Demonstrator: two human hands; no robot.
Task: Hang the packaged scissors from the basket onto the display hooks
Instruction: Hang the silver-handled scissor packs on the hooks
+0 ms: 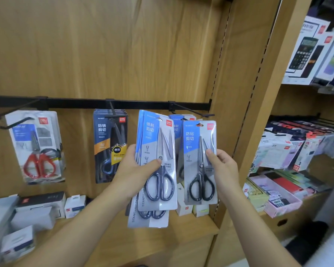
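- left hand: clamped on a fanned stack of scissor packs, thumb across the front card, fingers behind. at least 3 cards show.
- right hand: pinches 1 scissor pack by its right edge, thumb on the front. the pack is upright, with its top just below the right hook; it appears not yet threaded on.
- done so far: packs hang below the black rail: a red-handled pack on the left, dark packs in the middle, and a blue pack partly hidden on the right.
- left to do, by judgement: hang the pack in the right hand, then the stack.
- the basket is not in view, so any further stock cannot be told.
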